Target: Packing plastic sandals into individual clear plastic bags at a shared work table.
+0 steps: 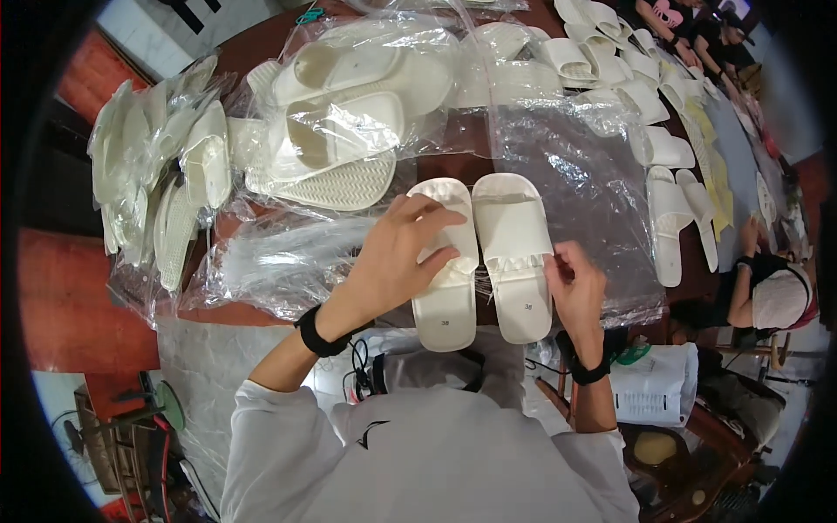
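A pair of white slide slippers lies side by side at the table's near edge, heels toward me. Over the strap of the left slipper (445,318) is my left hand (392,257), its thumb and fingers apart and nothing gripped between them. At the outer edge of the strap on the right slipper (514,222), the thumb and fingertips of my right hand (580,283) are pinched together on the slipper. Thin clear plastic strands show at the strap openings and between the two slippers; their exact kind is unclear.
Bagged white slippers (340,131) are stacked beyond my left hand, with more bagged slippers (157,166) farther left. A clear bag of thin strands (288,257) lies nearby. Clear plastic film (575,192) covers the table at right. Loose slippers (667,222) line the right side, where other people work.
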Motion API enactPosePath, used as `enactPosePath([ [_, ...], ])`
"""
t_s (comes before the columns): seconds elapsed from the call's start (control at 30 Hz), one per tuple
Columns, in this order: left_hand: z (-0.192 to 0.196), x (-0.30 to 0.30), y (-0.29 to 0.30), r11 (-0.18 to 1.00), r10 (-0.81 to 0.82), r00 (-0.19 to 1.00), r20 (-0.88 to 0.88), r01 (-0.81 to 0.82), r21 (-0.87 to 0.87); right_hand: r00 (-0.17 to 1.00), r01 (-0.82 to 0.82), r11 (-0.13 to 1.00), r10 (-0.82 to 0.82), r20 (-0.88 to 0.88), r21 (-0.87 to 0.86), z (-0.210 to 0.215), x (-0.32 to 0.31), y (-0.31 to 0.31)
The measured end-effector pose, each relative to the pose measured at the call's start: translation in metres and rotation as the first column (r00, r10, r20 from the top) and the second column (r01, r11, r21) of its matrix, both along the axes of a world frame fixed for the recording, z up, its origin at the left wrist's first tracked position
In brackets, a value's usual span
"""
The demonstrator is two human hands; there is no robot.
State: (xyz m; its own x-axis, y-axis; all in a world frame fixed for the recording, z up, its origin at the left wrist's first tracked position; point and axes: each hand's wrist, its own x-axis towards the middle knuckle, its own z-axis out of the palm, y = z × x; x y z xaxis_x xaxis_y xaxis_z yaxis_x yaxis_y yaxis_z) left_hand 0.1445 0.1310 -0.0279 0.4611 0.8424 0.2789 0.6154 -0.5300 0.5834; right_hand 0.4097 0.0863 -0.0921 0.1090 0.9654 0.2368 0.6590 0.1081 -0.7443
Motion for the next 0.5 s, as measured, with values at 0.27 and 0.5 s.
enactPosePath([
  [0.27, -0.014, -0.012, -0.023, 0.997, 0.071, 0.994, 0.079, -0.069, -0.027, 0.998, 0.027, 0.998, -0.024, -0.058, 0.054, 0.004, 0.001, -0.015],
  [0.5, -0.026, -0.006, -0.046, 0.99, 0.103, 0.989, 0.108, -0.091, -0.111, 0.982, -0.188, 0.982, 0.188, -0.036, -0.024, 0.02, -0.031, -0.031],
])
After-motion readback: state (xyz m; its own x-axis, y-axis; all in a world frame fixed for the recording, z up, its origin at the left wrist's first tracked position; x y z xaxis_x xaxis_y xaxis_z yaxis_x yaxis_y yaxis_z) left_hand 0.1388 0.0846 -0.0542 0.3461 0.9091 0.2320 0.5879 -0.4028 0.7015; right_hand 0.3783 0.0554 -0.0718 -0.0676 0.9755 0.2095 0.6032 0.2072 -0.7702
